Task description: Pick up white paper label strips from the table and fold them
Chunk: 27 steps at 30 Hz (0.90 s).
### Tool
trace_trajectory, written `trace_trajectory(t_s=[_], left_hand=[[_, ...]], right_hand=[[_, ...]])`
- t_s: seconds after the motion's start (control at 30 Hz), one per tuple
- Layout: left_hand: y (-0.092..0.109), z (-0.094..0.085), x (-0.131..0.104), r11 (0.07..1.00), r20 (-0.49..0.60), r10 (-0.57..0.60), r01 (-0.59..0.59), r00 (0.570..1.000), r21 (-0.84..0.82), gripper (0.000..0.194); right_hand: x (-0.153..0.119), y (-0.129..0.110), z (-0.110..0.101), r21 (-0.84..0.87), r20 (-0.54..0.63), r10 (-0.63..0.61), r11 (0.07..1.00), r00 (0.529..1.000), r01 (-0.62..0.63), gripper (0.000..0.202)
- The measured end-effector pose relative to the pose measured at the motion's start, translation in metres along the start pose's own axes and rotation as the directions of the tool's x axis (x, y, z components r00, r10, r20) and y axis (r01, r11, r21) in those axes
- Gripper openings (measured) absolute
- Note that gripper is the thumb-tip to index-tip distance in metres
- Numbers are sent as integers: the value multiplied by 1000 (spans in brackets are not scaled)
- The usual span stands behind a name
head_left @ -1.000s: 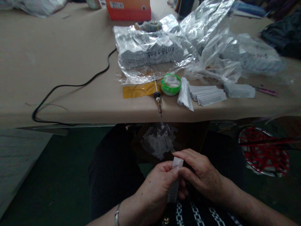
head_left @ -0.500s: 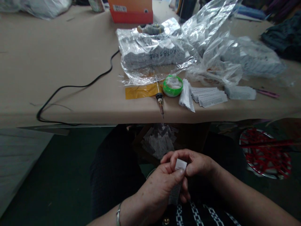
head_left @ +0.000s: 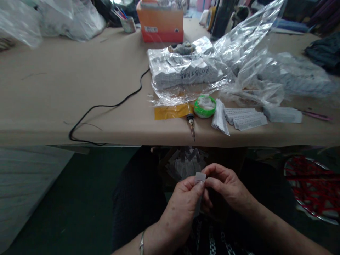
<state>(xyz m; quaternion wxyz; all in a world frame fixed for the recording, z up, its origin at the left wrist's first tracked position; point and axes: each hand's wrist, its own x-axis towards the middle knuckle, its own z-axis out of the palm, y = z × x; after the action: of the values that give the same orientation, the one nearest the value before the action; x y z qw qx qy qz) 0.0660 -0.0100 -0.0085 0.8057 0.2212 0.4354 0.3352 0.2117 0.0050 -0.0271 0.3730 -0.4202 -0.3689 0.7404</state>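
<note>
Between the thumb and fingers of my left hand (head_left: pixel 180 205) is a narrow white paper label strip (head_left: pixel 200 177), its top end sticking up and its lower part hanging below the palm. My right hand (head_left: pixel 228 184) is closed at the strip's upper right edge, thumb and forefinger pinched there. Below the table edge, behind my hands, lies a heap of loose label strips (head_left: pixel 186 163). On the table edge above rests a soldering iron (head_left: pixel 191 122), its tip pointing toward me. Beside it stands a green round tub (head_left: pixel 204 107) with whitish stuff inside.
Fanned label stacks (head_left: pixel 247 118) lie right of the tub. Behind are plastic-wrapped label bundles (head_left: pixel 188 72), an orange box (head_left: pixel 162 28) and a pen cup (head_left: pixel 128 24). A black cord (head_left: pixel 106 105) crosses the table. A basin with red strips (head_left: pixel 313 187) is at lower right.
The view has shifted, so the table things appear lower and farther right. My right fingers have drawn back from behind the strip to its right edge. My left hand keeps its hold.
</note>
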Motion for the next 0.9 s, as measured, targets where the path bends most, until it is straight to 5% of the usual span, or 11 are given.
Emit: trace_trajectory(t_s=[0.47, 0.67, 0.9], left_hand=[[6, -7, 10, 937, -67, 248, -222, 966, 269, 28], [26, -15, 25, 716, -60, 541, -423, 839, 556, 15], [53, -15, 37, 489, -21, 714, -478, 699, 730, 11]], right_hand=[[21, -19, 14, -229, -84, -146, 966, 986, 123, 16], [41, -36, 11, -547, -45, -400, 777, 915, 313, 13], [54, -47, 10, -703, -55, -478, 642, 877, 306, 15]])
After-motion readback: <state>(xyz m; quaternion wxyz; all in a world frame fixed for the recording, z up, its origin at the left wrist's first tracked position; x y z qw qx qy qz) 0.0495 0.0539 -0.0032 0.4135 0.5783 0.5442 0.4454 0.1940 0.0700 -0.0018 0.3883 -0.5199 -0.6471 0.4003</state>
